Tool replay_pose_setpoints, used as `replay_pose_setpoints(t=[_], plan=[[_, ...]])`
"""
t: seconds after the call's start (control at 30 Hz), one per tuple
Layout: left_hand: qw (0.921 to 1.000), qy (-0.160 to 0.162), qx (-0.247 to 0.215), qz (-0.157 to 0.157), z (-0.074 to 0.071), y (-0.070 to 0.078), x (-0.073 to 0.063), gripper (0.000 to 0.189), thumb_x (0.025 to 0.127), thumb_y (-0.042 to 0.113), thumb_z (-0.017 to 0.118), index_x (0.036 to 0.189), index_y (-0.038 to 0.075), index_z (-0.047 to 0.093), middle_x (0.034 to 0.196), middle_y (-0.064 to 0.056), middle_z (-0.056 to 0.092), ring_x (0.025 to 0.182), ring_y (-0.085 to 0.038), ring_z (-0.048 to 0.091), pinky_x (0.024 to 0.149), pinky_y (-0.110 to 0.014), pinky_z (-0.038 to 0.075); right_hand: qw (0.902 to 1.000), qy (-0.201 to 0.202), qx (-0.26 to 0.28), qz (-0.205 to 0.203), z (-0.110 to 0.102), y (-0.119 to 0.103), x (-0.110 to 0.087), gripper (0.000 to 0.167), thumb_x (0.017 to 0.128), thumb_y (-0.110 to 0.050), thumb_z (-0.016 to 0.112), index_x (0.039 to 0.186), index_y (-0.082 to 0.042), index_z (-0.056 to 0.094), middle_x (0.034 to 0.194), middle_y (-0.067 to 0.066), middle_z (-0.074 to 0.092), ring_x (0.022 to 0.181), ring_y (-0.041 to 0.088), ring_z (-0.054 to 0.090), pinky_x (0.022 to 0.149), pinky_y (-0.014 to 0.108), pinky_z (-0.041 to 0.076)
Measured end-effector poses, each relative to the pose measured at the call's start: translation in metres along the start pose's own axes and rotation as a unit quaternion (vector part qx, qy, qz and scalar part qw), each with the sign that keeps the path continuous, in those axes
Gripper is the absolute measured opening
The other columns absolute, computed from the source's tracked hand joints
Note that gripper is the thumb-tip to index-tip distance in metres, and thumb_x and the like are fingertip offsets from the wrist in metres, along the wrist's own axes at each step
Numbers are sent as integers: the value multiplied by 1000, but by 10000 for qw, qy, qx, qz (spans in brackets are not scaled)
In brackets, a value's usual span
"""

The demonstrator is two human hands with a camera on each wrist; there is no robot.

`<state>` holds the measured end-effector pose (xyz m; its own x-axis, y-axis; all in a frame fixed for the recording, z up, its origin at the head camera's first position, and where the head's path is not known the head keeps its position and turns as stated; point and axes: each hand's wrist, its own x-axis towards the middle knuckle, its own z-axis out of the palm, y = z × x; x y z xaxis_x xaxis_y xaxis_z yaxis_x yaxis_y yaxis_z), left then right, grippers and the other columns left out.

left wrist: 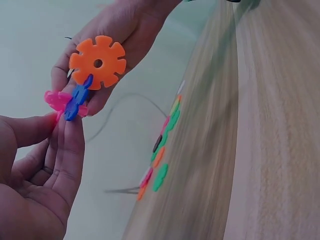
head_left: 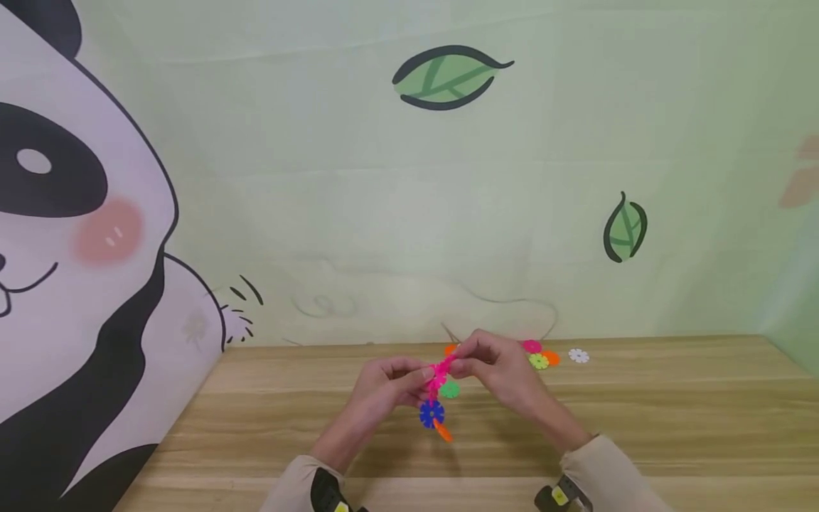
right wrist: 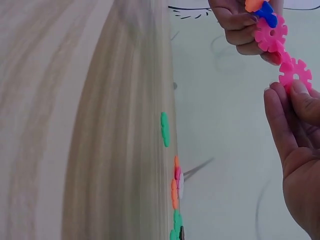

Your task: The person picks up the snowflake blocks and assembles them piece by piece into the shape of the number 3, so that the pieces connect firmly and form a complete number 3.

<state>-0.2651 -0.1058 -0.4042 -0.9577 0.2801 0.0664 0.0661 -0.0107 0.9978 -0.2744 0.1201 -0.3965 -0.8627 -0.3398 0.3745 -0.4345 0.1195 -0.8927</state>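
A short chain of notched, flower-like plastic interlocking discs hangs between my two hands above the wooden table. My left hand (head_left: 384, 390) pinches one of its pink discs (right wrist: 265, 37) between thumb and fingers. With thumb and fingertips, my right hand (head_left: 505, 370) grips the pink disc (right wrist: 287, 77) at the upper end. A smaller-looking pink disc seen edge-on links these two. Below the left hand hangs a blue disc (head_left: 431, 414), and an orange disc (left wrist: 111, 54) is slotted into it at the lower end. Fingers hide parts of both gripped discs.
On the table (head_left: 269, 419) behind the hands lies a loose green disc (head_left: 450, 390). Farther back, by the wall, are pink (head_left: 532, 346), orange (head_left: 552, 358), yellow-green (head_left: 539, 362) and white (head_left: 579, 355) discs. A wall with a printed panda (head_left: 121, 171) stands behind.
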Motion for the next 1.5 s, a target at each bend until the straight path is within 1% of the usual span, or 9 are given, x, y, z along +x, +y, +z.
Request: replay_pose_setpoints(t=[0.4, 0.57, 0.67, 0.83, 0.93, 1.07, 1.23, 1.4, 1.5], plan=[[9999, 59, 6, -111, 2, 2, -1, 22, 99, 9, 74, 110, -10, 73, 87, -8, 74, 75, -16, 71, 73, -28, 64, 9999, 117, -24, 33, 2, 1, -1, 6, 97, 7, 71, 101, 2, 71, 98, 14, 77, 92, 28, 77, 88, 34, 64], [10000, -4, -52, -83, 3, 0, 0, 24, 101, 14, 74, 109, -9, 73, 89, -9, 75, 77, -17, 72, 76, -31, 65, 10000, 23, -6, 75, 0, -1, 1, 11, 97, 4, 73, 106, 0, 73, 100, 11, 77, 98, 34, 76, 89, 35, 64], [9999, -54, -131, -54, 4, 0, 0, 25, 101, 14, 75, 109, -9, 73, 91, -10, 76, 78, -18, 73, 77, -33, 66, 9999, -86, 53, 86, -1, -2, 2, 14, 97, 4, 73, 111, 1, 74, 103, 12, 77, 102, 37, 74, 91, 40, 63], [9995, -133, -275, -79, 5, -1, 0, 24, 99, 11, 76, 110, -10, 73, 94, -13, 76, 79, -19, 75, 81, -36, 66, 9995, -217, -198, 94, -3, -3, 1, 18, 99, 0, 73, 116, 1, 75, 107, 9, 77, 102, 30, 74, 91, 36, 63], [9994, -183, -291, -82, 5, -2, -1, 23, 100, 11, 76, 111, -9, 73, 97, -13, 77, 80, -20, 75, 82, -37, 66, 9990, -271, -345, 83, -4, -4, 0, 18, 99, -2, 74, 117, -2, 76, 109, 9, 77, 104, 32, 74, 90, 31, 62], [9994, -221, -248, -29, 5, -2, -1, 22, 99, 8, 75, 112, -10, 73, 100, -13, 76, 80, -19, 75, 82, -37, 66, 9981, -375, -485, 7, -2, -5, 2, 18, 99, -2, 74, 116, -4, 77, 110, 9, 77, 105, 34, 74, 92, 31, 62], [9996, -214, -210, -3, 4, -1, -2, 22, 98, 6, 75, 112, -11, 73, 101, -14, 77, 82, -19, 76, 82, -37, 66, 9970, -425, -650, 30, 0, -6, 3, 18, 99, -2, 74, 116, -4, 77, 111, 10, 78, 104, 29, 75, 93, 33, 62], [9997, -158, -189, 32, 4, -1, -3, 21, 98, 5, 75, 111, -12, 73, 99, -14, 77, 81, -19, 76, 81, -36, 66, 9966, -375, -720, 139, -7, -5, 2, 20, 100, -8, 75, 119, -3, 76, 113, 10, 77, 105, 26, 75, 92, 32, 62], [9998, -119, -115, 90, 5, -1, -2, 21, 99, 6, 73, 112, -12, 73, 99, -14, 77, 82, -19, 75, 81, -37, 66, 9960, -116, -848, 256, -17, -2, 3, 20, 99, -10, 76, 119, -5, 76, 111, 8, 78, 103, 26, 75, 89, 32, 63]])
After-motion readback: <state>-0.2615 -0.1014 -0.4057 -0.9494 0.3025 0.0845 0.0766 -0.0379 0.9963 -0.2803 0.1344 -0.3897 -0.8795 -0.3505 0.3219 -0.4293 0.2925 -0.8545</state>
